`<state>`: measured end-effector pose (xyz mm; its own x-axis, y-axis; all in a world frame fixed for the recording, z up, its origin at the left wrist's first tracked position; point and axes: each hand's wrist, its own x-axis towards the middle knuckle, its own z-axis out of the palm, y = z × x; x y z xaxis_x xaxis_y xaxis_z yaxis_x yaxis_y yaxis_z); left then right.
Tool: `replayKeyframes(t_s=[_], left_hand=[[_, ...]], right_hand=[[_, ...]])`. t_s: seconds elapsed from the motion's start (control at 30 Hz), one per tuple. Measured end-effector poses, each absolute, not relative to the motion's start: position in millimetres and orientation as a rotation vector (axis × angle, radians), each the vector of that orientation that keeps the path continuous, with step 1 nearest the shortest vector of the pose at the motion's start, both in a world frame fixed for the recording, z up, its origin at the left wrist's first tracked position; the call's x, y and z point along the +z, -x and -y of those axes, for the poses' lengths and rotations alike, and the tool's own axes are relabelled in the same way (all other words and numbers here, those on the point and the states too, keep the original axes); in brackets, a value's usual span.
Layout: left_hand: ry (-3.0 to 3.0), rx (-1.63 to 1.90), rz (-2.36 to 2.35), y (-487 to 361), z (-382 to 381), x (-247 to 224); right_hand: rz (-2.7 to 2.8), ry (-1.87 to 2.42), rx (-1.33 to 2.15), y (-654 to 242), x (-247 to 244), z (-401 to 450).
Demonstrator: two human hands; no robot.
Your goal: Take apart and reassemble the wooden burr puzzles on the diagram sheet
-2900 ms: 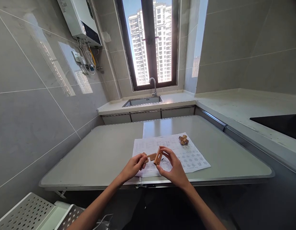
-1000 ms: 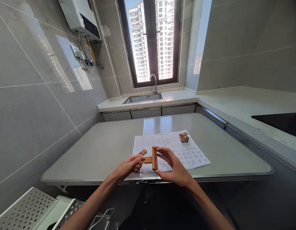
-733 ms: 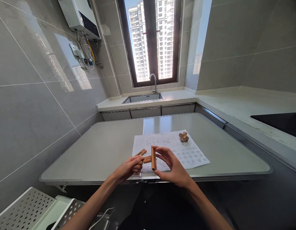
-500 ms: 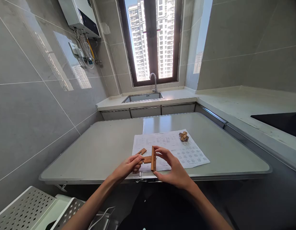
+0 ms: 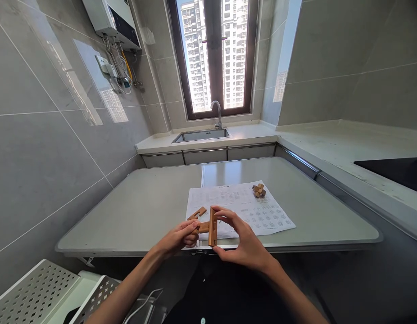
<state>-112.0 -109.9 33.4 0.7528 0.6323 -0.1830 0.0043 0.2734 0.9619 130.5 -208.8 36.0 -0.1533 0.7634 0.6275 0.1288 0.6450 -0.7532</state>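
Observation:
My left hand (image 5: 183, 235) pinches a flat wooden puzzle piece (image 5: 203, 227), which points right and meets a second piece. That second one is a slotted wooden puzzle bar (image 5: 212, 227), held nearly upright by its two ends between the thumb and fingers of my right hand (image 5: 244, 238). Whether the flat piece goes into the bar's slot or only touches it, I cannot tell. A third notched wooden piece (image 5: 197, 213) lies just beyond my left fingers, on the left edge of a printed sheet (image 5: 228, 207).
An assembled wooden burr puzzle (image 5: 259, 191) rests on the sheet's far right corner. The sheet lies on a pale folding table (image 5: 154, 202). Behind stand a counter with a sink (image 5: 201, 136) and a faucet (image 5: 218, 115). A white perforated rack (image 5: 36, 288) is at the lower left.
The slotted bar has shifted slightly left and turned, so its slotted face shows more. My left hand has moved a little left and down; the notched piece on the sheet is more exposed.

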Motion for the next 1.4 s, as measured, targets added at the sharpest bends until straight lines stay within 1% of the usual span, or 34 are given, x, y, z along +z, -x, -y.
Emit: replayKeyframes(t_s=[0.3, 0.53, 0.83, 1.07, 1.4], left_hand=[[-1.27, 0.488, -0.603, 110, 112, 36], [-1.289, 0.509, -0.614, 114, 117, 44], [-1.258, 0.551, -0.657, 111, 126, 35], [-1.259, 0.571, -0.69, 109, 133, 31], [-1.42, 0.478, -0.723, 116, 130, 45]], right_hand=[[1.661, 0.785, 0.633, -126, 44, 218], [1.754, 0.852, 0.497, -126, 47, 224], [1.727, 0.866, 0.447, -117, 43, 229], [1.681, 0.893, 0.497, -112, 47, 232], [1.698, 0.899, 0.645, -116, 50, 237]])
